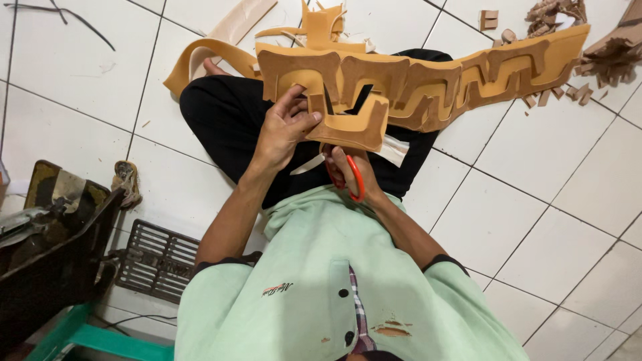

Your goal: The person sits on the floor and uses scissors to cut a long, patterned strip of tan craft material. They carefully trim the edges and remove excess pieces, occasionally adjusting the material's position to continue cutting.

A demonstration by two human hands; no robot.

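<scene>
Both hands work close together over the lap of the person, who sits on a white tiled floor [521, 220]. Left hand [281, 130] is closed on the tan foam sheet [414, 83], with the thumb on top and the fingers going through one of the cut openings, so it pinches the near edge and keeps it steady. Right hand [351, 175] is clenched around the orange-handled scissors [356, 179], low and just under the sheet; the blades are mostly hidden behind the foam, so I cannot tell how far they are open.

The sheet lies across the black trousers [227, 117] and reaches up and to the right, already full of repeated stepped cut-outs. A small piece [354, 127] hangs at the near edge, touching both hands (it seems almost free from the rest).

To cut well here, I think the left hand should keep the foam tight and turn the sheet toward the blades, not twist the scissors, and the fingers must stay away from the cutting line. Short bites at the inner corners probably give cleaner angles.

Offcuts [568, 90] lie scattered at the upper right, and a metal grate [157, 259] is at the lower left.
</scene>
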